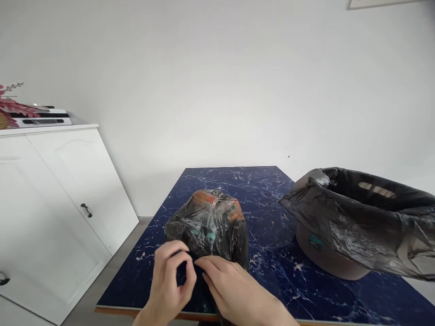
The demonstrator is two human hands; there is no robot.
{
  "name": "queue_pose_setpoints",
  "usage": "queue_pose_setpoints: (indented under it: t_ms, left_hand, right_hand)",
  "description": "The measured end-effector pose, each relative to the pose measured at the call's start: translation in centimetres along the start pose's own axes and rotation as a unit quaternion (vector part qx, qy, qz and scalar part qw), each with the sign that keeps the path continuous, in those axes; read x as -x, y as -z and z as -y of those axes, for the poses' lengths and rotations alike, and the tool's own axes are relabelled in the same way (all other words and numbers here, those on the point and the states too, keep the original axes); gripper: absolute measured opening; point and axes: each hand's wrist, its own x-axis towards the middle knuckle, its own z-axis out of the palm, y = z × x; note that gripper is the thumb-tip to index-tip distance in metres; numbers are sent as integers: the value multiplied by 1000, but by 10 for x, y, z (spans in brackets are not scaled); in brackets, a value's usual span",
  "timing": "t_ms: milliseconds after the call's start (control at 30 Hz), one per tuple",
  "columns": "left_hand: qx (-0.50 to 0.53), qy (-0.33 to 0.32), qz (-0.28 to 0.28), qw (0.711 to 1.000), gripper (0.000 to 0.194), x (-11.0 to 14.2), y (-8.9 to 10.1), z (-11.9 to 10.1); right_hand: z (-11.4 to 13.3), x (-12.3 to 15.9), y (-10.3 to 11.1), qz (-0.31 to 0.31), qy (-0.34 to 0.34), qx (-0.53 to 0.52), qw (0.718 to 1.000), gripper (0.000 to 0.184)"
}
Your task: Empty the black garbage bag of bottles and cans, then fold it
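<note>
A black bag [217, 228] lay bundled on the blue table [268, 231], left of the bin [326, 256], a person's right hand [234, 287] closed on its gathered end. The left hand [165, 285] curled alongside; whether it pinched plastic was impossible to tell. The step looked like gathering that end, and the next move seemed to call for steady tension.

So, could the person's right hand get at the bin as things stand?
Probably yes: the bin stands to the right, with only tabletop showing between, though the right hand would likely have to leave the black bag first.
</note>
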Motion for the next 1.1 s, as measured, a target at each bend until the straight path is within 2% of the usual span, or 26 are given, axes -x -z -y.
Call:
queue_pose_setpoints:
  t_ms: [67, 133, 233, 333, 433, 500, 567, 667, 800, 900, 1000, 1100]
  left_hand:
    - [10, -26, 105, 994, 27, 7, -1, -5]
    - [8, -27, 170, 985, 30, 11, -3, -9]
    - [-4, -11, 194, 981, 34, 13, -9, -12]
    - [-9, 7, 199, 980, 36, 13, -14, -10]
    - [-20, 14, 207, 978, 38, 16, -17, -4]
    - [-38, 20, 208, 977, 41, 20, -19, 0]
    - [-52, 25, 209, 976, 45, 25, -20, 2]
    - [-44, 21, 228, 972, 52, 27, -21, -2]
    - [-37, 27, 251, 967, 57, 14, -23, -13]
    - [-36, 25, 261, 964, 52, 0, -27, -15]
    - [-17, 20, 294, 955, 38, -3, -31, -12]
    - [3, 35, 332, 942, 32, 7, -30, -9]
  right_hand:
    - [-16, -6, -20, -16, 1, 35, 999, 55]
    - [-31, -9, -35, -75, -4, 78, 994, 61]
    - [-47, -12, -45, -162, -41, 123, 978, 65]
    - [-59, -15, -45, -172, -81, 161, 969, 56]
    - [-68, -16, -38, -123, -100, 206, 966, 27]
    - [-70, -15, -30, -119, -102, 209, 965, 20]
    - [-65, -14, -18, -152, -94, 183, 967, 18]
    - [-45, -14, 5, -229, -68, 126, 963, 12]
    - [-13, -14, 28, -277, -44, 72, 957, 15]
    - [-4, -11, 31, -247, -57, 44, 966, 13]
    - [-8, -6, 26, -132, -67, -1, 989, 21]
    - [-15, 0, 17, -19, -63, 8, 998, 29]
